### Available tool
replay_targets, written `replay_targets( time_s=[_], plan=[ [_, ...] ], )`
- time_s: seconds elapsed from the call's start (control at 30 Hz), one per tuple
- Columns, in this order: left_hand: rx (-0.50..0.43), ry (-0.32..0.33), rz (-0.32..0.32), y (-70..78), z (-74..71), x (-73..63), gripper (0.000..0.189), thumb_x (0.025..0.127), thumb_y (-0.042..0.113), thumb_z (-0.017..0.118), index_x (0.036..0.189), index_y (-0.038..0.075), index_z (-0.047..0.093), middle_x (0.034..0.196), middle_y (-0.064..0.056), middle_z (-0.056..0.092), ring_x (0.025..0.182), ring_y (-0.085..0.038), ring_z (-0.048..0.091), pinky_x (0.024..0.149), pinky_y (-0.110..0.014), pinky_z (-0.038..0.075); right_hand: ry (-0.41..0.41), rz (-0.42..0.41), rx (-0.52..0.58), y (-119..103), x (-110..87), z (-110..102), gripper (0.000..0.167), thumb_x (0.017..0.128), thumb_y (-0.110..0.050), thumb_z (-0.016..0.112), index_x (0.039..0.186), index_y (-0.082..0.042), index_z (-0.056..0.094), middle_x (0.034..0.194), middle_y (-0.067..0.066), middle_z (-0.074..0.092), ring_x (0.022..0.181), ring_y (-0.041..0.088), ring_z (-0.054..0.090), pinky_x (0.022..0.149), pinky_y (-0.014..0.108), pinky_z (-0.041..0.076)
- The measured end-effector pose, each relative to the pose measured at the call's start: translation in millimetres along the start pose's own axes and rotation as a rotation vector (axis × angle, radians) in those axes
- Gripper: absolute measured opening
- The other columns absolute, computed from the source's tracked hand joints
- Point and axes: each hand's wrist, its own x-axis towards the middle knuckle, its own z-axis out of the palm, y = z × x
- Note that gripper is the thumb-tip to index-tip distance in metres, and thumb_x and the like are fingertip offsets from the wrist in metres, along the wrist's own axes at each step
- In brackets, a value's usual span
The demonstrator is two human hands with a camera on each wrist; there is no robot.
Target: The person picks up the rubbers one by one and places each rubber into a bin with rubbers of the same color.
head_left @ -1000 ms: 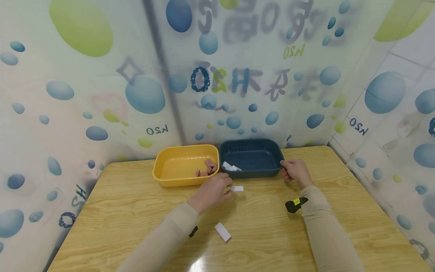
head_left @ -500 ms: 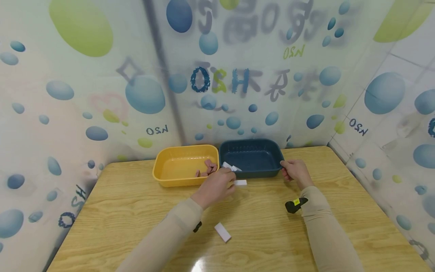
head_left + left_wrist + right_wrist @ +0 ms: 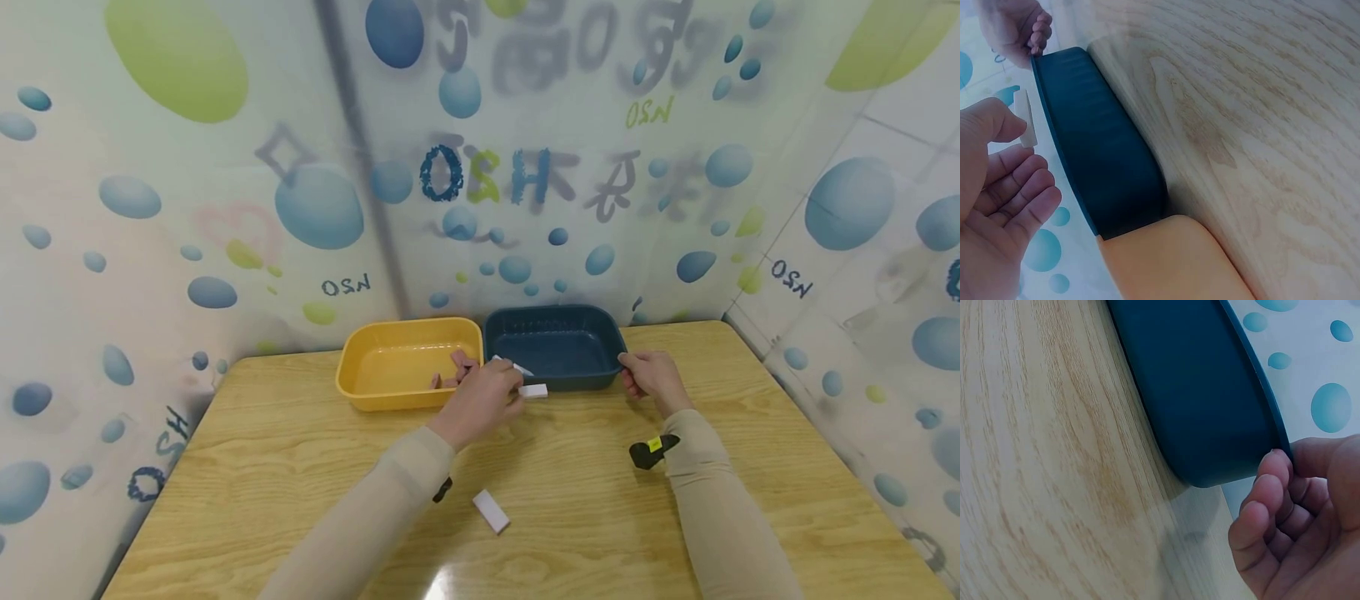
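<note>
My left hand [image 3: 483,402] pinches a small white block [image 3: 534,391] between thumb and fingers, at the front rim of the dark blue bin [image 3: 558,384]. In the left wrist view the white block [image 3: 1024,119] stands out from the thumb tip, above the rim's level. My right hand [image 3: 654,377] grips the bin's front right corner; the right wrist view shows thumb and fingers [image 3: 1272,469] pinching its rim. White pieces [image 3: 517,367] lie inside the blue bin at its left, partly hidden by my left hand. Another white block [image 3: 491,512] lies on the table nearer to me.
A yellow bin [image 3: 375,400] stands against the blue bin's left side, with several reddish-brown pieces [image 3: 459,367] in its right part. Both stand at the back of the wooden table [image 3: 285,467], before a patterned curtain [image 3: 480,250].
My left hand has moved away from me and slightly right, lifting the white block from in front of the blue bin up to its rim. The right hand keeps its grip on the corner.
</note>
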Motion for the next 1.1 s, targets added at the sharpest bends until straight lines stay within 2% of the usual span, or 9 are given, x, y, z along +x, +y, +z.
replay_targets(
  time_s=[0.23, 0.53, 0.9, 1.1],
  plan=[
    [0.008, 0.016, -0.013, -0.6, 1.6, 4.1, 0.005, 0.094, 0.011, 0.071, 0.090, 0.011, 0.074, 0.086, -0.002, 0.064, 0.077, -0.015, 0.057, 0.066, -0.025, 0.049, -0.005, 0.000, -0.011, 0, 0.2, 0, 0.036, 0.109, -0.024, 0.048, 0.093, 0.007, 0.061, 0.063, -0.004, 0.054, 0.057, 0.010, 0.051, 0.055, 0.026, 0.049],
    [0.052, 0.018, -0.049, -0.3, 3.4, 9.1, 0.005, 0.093, 0.012, 0.071, 0.095, 0.010, 0.075, 0.091, -0.002, 0.066, 0.083, -0.016, 0.061, 0.070, -0.026, 0.054, -0.007, -0.005, -0.011, 1, 0.6, -1, 0.036, 0.109, -0.024, 0.048, 0.094, 0.007, 0.060, 0.064, -0.004, 0.053, 0.057, 0.010, 0.051, 0.056, 0.026, 0.049],
    [0.036, 0.033, -0.092, 0.8, 3.8, 11.9, 0.004, 0.095, 0.012, 0.072, 0.093, 0.009, 0.074, 0.086, -0.002, 0.062, 0.078, -0.016, 0.057, 0.065, -0.026, 0.052, -0.001, -0.004, -0.006, 2, 1.8, 0, 0.036, 0.108, -0.023, 0.048, 0.097, 0.009, 0.061, 0.064, -0.004, 0.054, 0.056, 0.009, 0.051, 0.054, 0.025, 0.049],
    [0.062, 0.044, -0.106, -1.0, 7.0, 14.9, 0.008, 0.096, 0.013, 0.071, 0.089, 0.010, 0.073, 0.083, -0.002, 0.061, 0.076, -0.015, 0.056, 0.063, -0.024, 0.051, -0.005, -0.008, -0.001, 2, 2.1, -1, 0.036, 0.108, -0.023, 0.049, 0.096, 0.009, 0.060, 0.063, -0.004, 0.054, 0.056, 0.009, 0.051, 0.054, 0.025, 0.049]
  ],
)
